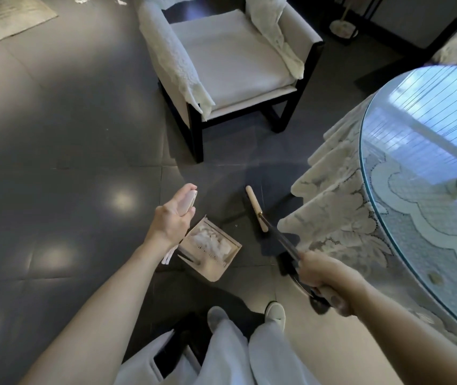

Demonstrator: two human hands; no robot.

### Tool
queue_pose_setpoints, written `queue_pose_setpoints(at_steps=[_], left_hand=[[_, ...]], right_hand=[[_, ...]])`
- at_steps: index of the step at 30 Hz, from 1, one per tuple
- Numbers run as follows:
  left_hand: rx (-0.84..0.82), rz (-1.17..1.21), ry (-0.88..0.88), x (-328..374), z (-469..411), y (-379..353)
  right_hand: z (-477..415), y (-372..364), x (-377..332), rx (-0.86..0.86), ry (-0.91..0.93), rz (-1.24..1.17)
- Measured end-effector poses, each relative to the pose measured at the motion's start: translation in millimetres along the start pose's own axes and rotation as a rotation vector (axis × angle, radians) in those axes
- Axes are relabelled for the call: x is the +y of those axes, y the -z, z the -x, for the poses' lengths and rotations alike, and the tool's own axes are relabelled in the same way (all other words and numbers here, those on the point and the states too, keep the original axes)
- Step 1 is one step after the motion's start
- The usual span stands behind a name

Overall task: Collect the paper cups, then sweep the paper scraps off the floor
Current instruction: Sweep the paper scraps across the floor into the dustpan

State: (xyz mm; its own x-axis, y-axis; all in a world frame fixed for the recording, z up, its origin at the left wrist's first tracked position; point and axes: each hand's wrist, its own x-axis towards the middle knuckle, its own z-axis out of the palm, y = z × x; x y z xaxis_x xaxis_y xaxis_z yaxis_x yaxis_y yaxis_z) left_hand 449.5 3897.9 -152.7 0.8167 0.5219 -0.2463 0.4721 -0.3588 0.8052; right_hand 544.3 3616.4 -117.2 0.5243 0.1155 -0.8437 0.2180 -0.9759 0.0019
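Observation:
My left hand [172, 219] grips the pale upright handle [189, 200] of a beige dustpan [214, 255] that sits on the dark floor in front of my feet. White paper scraps [211, 243] lie piled inside the pan. My right hand [322, 276] grips the dark handle of a broom [283, 240]; its head, a pale wooden bar [255, 208], rests on the floor to the right of the pan, near the tablecloth. More white scraps [82, 0] lie far off at the top left by a rug. No paper cup is in view.
A white armchair [230, 65] with black legs stands straight ahead. A round glass-topped table [427, 168] with a lace cloth fills the right side. A pale rug [2, 18] lies at the top left. My white shoes [275, 312] are just behind the pan.

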Motion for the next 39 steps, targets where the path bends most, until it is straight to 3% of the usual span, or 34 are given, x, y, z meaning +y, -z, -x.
queue_pose_setpoints(at_steps=[7,13,20,25,39], left_hand=[[0.039,-0.007,-0.024,1.5,-18.7,11.9],[0.076,-0.045,-0.031,-14.2,-13.8,36.2],[0.326,0.065,0.059,-19.6,-39.0,108.1],[0.462,0.145,0.111,-16.8,-84.8,156.5],[0.790,0.222,0.346,-40.8,-266.1,312.3]], right_hand=[[5.7,-16.7,-58.3,-0.160,0.151,-0.057],[23.3,28.8,-82.1,-0.241,0.204,-0.017],[27.2,107.5,-152.3,-0.188,0.315,0.138],[-1.4,170.5,-215.2,-0.080,0.378,0.102],[-99.8,367.8,-480.7,-0.003,0.585,0.227]])
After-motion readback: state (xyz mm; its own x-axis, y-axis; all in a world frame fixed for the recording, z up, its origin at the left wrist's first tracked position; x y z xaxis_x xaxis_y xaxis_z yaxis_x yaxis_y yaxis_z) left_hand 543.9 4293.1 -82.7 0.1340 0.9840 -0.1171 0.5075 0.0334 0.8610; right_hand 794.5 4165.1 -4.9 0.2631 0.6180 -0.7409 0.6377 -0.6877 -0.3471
